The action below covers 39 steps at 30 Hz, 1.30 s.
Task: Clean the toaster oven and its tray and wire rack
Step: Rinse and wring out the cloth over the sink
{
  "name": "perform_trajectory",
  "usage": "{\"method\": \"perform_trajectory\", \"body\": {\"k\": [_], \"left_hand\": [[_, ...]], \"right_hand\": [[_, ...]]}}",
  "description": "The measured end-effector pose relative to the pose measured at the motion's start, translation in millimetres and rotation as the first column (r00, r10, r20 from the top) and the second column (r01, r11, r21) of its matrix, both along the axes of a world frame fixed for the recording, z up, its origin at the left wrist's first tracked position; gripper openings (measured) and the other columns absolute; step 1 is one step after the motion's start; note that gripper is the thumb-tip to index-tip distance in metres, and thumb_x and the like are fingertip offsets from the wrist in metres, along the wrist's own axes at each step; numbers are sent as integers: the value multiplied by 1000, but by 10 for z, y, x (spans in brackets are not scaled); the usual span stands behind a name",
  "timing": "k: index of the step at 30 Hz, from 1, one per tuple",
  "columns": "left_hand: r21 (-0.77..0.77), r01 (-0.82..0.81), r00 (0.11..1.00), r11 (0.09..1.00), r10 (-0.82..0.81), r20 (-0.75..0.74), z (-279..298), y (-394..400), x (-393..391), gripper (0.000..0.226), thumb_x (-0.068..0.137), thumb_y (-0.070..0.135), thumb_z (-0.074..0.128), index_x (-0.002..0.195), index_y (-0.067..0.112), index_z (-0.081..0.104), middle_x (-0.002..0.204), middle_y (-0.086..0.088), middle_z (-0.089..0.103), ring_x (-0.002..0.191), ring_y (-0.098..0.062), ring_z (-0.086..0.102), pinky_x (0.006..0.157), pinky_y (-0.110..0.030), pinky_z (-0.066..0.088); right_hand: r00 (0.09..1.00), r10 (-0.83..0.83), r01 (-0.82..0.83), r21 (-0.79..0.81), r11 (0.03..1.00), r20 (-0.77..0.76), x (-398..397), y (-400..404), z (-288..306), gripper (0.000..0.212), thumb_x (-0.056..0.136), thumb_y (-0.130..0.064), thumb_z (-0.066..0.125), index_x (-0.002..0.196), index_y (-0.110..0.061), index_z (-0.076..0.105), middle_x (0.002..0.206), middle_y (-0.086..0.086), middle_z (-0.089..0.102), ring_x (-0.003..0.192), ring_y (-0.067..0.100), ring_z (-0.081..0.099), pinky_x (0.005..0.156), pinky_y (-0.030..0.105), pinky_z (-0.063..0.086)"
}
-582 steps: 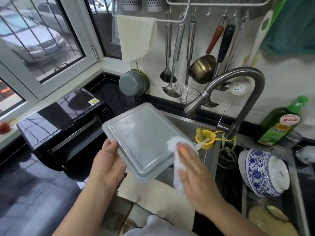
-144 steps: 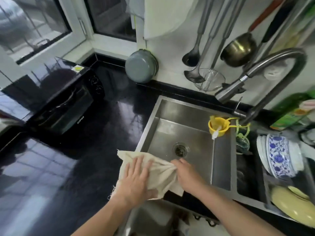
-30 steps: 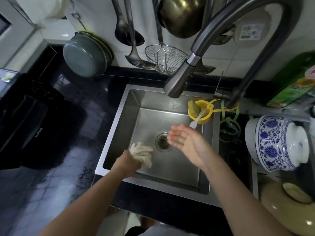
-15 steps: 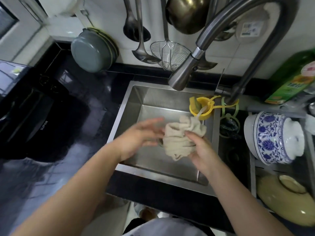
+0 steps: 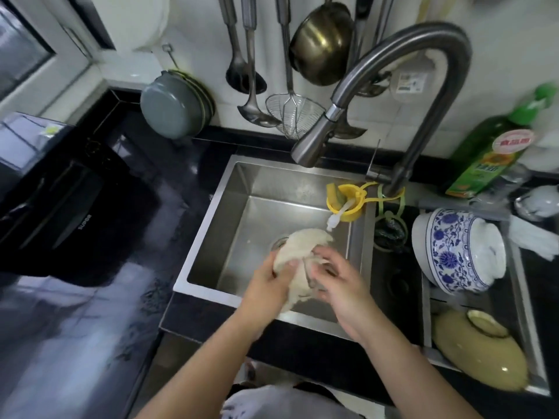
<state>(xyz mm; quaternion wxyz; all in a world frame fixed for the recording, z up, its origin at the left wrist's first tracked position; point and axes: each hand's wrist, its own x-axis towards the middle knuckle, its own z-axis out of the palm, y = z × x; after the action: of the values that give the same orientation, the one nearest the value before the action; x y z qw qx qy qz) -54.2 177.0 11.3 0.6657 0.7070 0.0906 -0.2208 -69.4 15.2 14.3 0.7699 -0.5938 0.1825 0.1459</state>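
**Head view: both hands on a cloth over the sink**

Head view, looking down on the rectangular stainless-steel sink (image 5: 242, 207), taken here as the landmark. Over its front half, just in front of the round drain, a bunched cream-coloured cloth (image 5: 298, 252) is held between two bare hands. Left hand (image 5: 267, 285): fingers curled round the cloth's left side, thumb on top. Right hand (image 5: 338, 282): fingers curled onto the cloth's right side, gripping it.

Black glass-fronted toaster oven (image 5: 57, 195) sits on the dark counter well to the left of the sink, door closed. Its tray and wire rack are not visible.

Curved grey metal faucet (image 5: 402, 58) arches over the sink's back right corner. A yellow plastic holder (image 5: 348, 201) hangs at the right inner wall. Right of the sink, a blue-and-white porcelain lidded pot (image 5: 450, 249) lies on its side in a rack. Behind the sink, metal ladles and a wire skimmer (image 5: 290, 113) hang on the wall.
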Motion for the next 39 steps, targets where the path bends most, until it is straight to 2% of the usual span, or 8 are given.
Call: {"method": "perform_trajectory", "body": {"k": [7,13,16,20,27,33,36,39], "left_hand": [[-395,-527,844,752,408,-349,320,435,-42,61,106,58,34,145,15,55,134,-17,69,125,-33,66,112,-52,46],[-446,-285,959,849,248,-139,710,653,-78,68,103,71,31,147,26,55,149,-12,59,137,-36,56,111,-56,41],[-455,-165,986,875,150,-69,965,753,-93,59,105,67,36,153,34,47,153,-6,55,139,-32,55,105,-55,48],[-502,-60,998,863,53,-29,1249,962,-163,52,106,52,50,154,34,46,158,-12,48,146,-42,43,113,-72,35],[-440,39,988,897,31,150,1522,1427,-321,74,91,36,78,154,14,46,152,-19,54,139,-40,53,106,-48,52],[-447,52,973,893,55,224,1475,1630,-322,53,91,24,69,138,1,59,135,-24,63,125,-42,60,109,-56,48],[-733,62,989,677,56,135,1489,1838,-399,36,101,30,61,127,5,65,122,-15,71,111,-32,70,90,-43,58],[-582,-29,973,813,157,171,1420,1989,-455,35,87,25,82,112,11,62,108,-11,73,92,-26,74,77,-39,62]], "right_hand": [[987,-159,159,-14,987,20,196,66,198,23,92,-7,70,112,-18,68,109,8,70,97,23,73,83,37,61],[905,368,-206,-533,820,216,252,0,394,72,72,-69,74,136,-55,45,138,-32,39,127,-17,37,94,15,40],[858,489,-443,-255,859,157,360,96,598,100,63,-59,86,147,-54,32,142,-35,44,140,7,40,108,30,41],[750,581,-634,93,768,317,348,213,842,58,83,-28,77,135,-8,59,133,12,63,129,30,54,115,51,36],[915,173,-316,382,868,364,249,343,1380,25,94,-5,50,75,-9,65,89,17,56,93,25,60,86,40,51],[852,145,-155,-21,988,503,125,451,1678,3,88,-19,70,90,-20,68,90,3,68,78,19,63,67,32,51],[853,54,-91,45,995,519,19,410,1683,39,79,-10,75,110,-33,68,107,3,72,90,20,70,68,32,57],[888,-5,-36,81,996,459,-158,444,1623,58,81,-1,74,127,-34,64,119,3,71,107,22,70,79,31,58]]}}
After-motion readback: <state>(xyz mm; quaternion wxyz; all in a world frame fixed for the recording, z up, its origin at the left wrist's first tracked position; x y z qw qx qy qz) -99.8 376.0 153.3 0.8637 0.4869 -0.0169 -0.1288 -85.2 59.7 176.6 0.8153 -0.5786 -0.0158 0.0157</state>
